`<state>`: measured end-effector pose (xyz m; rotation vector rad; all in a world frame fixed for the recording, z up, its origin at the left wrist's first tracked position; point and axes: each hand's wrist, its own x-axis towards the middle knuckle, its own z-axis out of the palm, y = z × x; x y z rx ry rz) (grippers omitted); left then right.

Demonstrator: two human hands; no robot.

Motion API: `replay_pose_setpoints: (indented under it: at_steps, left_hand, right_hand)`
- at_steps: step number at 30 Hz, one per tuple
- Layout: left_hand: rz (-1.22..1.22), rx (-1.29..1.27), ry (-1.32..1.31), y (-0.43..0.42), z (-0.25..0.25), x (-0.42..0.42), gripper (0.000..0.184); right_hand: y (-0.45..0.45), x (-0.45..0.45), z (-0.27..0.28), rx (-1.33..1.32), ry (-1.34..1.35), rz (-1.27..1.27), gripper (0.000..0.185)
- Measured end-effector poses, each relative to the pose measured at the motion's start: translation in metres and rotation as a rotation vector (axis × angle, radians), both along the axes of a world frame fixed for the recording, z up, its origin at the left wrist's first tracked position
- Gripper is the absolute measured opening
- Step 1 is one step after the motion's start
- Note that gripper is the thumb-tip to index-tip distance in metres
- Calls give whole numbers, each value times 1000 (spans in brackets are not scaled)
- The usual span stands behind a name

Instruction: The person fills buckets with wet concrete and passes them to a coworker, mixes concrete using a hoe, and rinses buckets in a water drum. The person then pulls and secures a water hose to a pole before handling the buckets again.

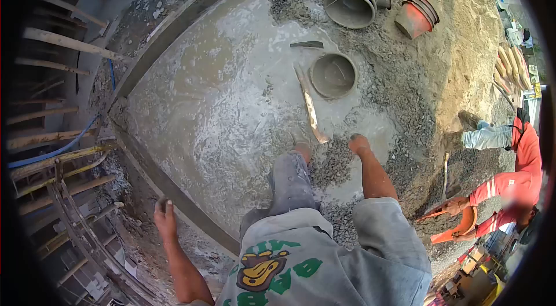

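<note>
My left hand (165, 220) is raised over the low concrete edge on the left, fingers apart, holding nothing. On the right, my arm reaches forward and my right hand (359, 144) is low over the wet grey mix; its fingers are hidden. Just left of it lies the lower end of a wooden handle (309, 104), apart from the hand. A round bucket (333, 76) sits in the mix beyond, with grey residue inside. Near the bucket, a dark flat piece (307, 45) shows at the surface. My bent leg (291, 181) is between my arms.
Stacked grey buckets (351, 8) and red buckets (414, 18) stand on sand and gravel at the back right. A co-worker in red (524, 161) bends at the right, holding an orange bucket (461, 226). A concrete curb (174, 193) borders the mix; wooden poles (72, 42) are at left.
</note>
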<state>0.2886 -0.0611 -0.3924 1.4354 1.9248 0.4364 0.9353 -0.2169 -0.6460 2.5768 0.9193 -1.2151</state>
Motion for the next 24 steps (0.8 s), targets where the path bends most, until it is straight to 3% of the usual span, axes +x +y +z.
replay_pose_setpoints:
  at_steps: [2,4,5,6,8,9,11,14,15,16,18,20,23,24]
  left_hand:
    - [-58,-215,-199,3,-69,96,32]
    - [-231,-389,-177,13,-122,175,36]
    - [-285,-476,-216,18,-149,203,35]
    - [-322,-523,-236,30,-172,232,35]
    - [-371,-610,-227,63,-225,283,34]
    - [-385,-653,-196,81,-254,305,34]
    - [-290,-645,-208,107,-302,340,36]
    - [-235,-638,-172,135,-347,378,38]
    - [-227,-592,-210,135,-361,380,39]
    - [-214,-608,-228,142,-364,386,41]
    - [-186,-635,-258,155,-364,391,48]
    - [-183,-616,-195,158,-376,385,60]
    - [-134,-518,-57,160,-372,375,82]
    - [-93,-511,-100,164,-366,370,86]
  right_hand:
    - [53,29,-8,93,-93,-76,49]
    - [100,67,-42,257,-211,-102,44]
    - [125,87,-61,216,-267,-89,46]
    - [159,99,-47,246,-298,-88,49]
    - [188,150,-112,425,-452,38,53]
    - [217,157,-101,446,-438,-37,52]
    - [246,194,-133,377,-394,54,57]
    - [282,199,-145,15,-349,-101,68]
    - [281,198,-141,58,-194,-127,65]
    - [280,187,-141,62,-177,-98,67]
    - [264,182,-168,-256,-169,114,67]
    - [232,169,-188,-74,-307,17,56]
    - [252,116,-120,101,-294,-12,52]
    - [250,111,-99,-15,-316,30,62]
